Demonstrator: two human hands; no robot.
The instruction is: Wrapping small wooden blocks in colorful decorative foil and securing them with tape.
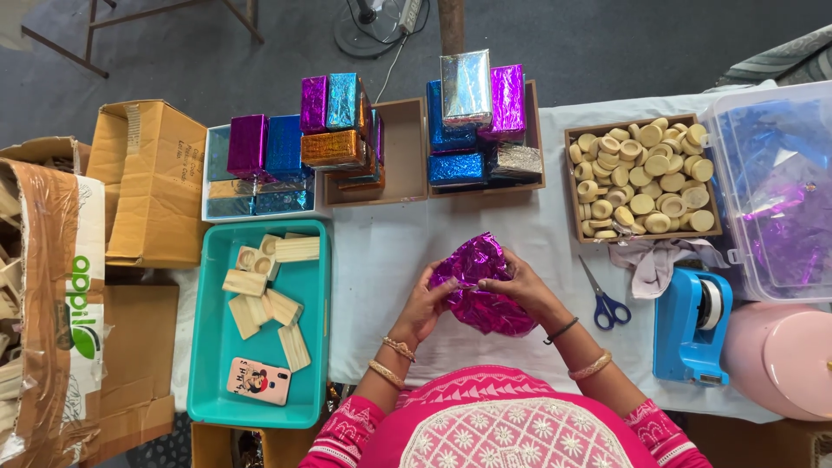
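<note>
The white-covered table (pixel 381 260) keeps supplies in reach: a teal tray (pixel 316 347) of wooden blocks at lower left, foil-wrapped boxes (pixel 472 130) stacked along the top. At centre, the left hand (pixel 426 303) and right hand (pixel 520 286) both clutch crinkled purple foil (pixel 481 290), pinching it closed.

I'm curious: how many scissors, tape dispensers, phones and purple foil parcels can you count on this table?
scissors: 1
tape dispenser: 1
phone: 1, lying in the teal tray
purple foil parcel: 1, held between the left hand and the right hand
Total: 4
</note>
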